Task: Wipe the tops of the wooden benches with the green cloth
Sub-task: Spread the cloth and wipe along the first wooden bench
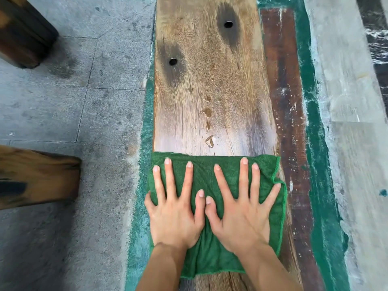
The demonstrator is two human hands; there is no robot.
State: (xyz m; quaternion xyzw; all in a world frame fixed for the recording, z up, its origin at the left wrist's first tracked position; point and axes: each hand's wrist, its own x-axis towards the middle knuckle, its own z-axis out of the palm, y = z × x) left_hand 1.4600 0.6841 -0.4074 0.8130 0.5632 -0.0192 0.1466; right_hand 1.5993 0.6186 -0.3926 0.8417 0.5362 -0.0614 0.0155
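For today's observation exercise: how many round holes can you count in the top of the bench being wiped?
2. One hole sits near the bench's left edge, and the other hole is farther away, towards the right. More could lie hidden under the green cloth or beyond the frame.

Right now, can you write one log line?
step: wiping | hands: left, right flat on cloth | bench: wet spots ahead

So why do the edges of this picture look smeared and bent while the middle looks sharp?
Head view: the hands and green cloth are crisp; the dark wooden pieces at left and the far end of the bench are streaked with motion blur; the wide-angle lens bows the bench's edges; light is soft, with pale sheen on the wood.
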